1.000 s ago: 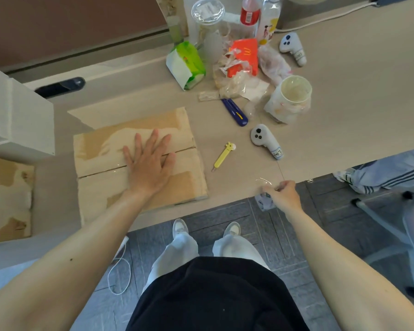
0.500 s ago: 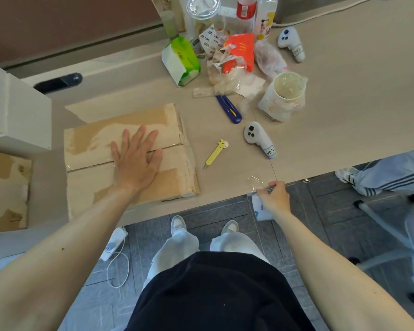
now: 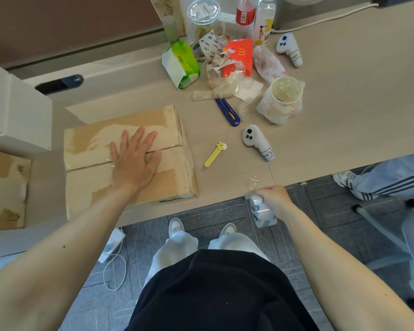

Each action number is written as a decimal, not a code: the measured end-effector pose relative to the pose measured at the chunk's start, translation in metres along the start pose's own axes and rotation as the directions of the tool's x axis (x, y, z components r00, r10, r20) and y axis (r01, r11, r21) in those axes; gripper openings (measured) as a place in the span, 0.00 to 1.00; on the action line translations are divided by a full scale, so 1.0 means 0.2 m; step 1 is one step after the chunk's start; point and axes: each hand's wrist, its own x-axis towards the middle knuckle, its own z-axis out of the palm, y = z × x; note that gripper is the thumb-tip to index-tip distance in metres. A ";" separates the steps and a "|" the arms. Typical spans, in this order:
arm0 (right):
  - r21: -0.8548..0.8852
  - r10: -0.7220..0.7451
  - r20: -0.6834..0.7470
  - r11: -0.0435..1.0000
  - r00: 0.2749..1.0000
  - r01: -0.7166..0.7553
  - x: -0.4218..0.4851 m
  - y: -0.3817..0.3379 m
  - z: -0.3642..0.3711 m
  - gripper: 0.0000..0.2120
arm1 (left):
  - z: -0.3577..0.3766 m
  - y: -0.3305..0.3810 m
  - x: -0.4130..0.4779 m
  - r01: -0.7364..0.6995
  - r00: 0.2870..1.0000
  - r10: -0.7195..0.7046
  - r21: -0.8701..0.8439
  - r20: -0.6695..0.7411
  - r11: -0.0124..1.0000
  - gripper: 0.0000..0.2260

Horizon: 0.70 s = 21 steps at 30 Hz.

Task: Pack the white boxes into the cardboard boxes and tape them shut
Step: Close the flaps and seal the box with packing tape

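Nearest the body, the right hand point(image 3: 271, 195) hangs just past the table's point(image 3: 344, 130) near edge, its fingers curled round a roll of clear tape point(image 3: 261, 213) that sits under the palm, below the tabletop. A wrinkled strip of tape point(image 3: 252, 181) lies on the edge just beyond its knuckles. The left hand point(image 3: 135, 158) lies flat, fingers straight and spread, palm down on the closed cardboard box point(image 3: 86, 187), its fingertips across the seam between the two top flaps. Between the two hands, a yellow cutter point(image 3: 214, 155) rests on the table. Just beyond the right hand is a white controller point(image 3: 256, 142), and farther on a blue utility knife point(image 3: 228, 112) and a white cup point(image 3: 283, 99). Left of the left hand lies another cardboard box point(image 3: 5, 187), with a white box point(image 3: 17, 111) beyond it.
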 end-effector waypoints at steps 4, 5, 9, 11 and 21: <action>-0.055 -0.098 -0.022 0.994 0.995 0.097 -0.06 -0.04 0.01 0.16 | 0.00 0.00 0.00 0.004 1.000 -0.004 0.014 0.007 1.000 0.24; -0.079 -0.115 -0.028 0.990 0.993 0.113 -0.08 -0.06 0.01 0.13 | 0.00 0.00 0.00 0.004 1.000 -0.004 0.013 0.008 1.000 0.24; -0.097 -0.219 -0.020 0.971 0.975 0.217 -0.22 -0.17 -0.01 0.12 | -0.01 0.00 0.00 -0.003 1.000 0.003 0.013 0.019 1.000 0.24; -0.086 -0.286 -0.001 0.955 0.958 0.285 -0.30 -0.23 -0.04 0.16 | -0.02 0.00 0.00 -0.004 1.000 0.004 0.003 0.026 1.000 0.24; -0.053 -0.604 0.211 0.778 0.769 0.626 -0.68 -0.70 0.05 0.09 | -0.18 0.03 0.06 0.031 0.993 0.028 -0.490 0.112 0.871 0.20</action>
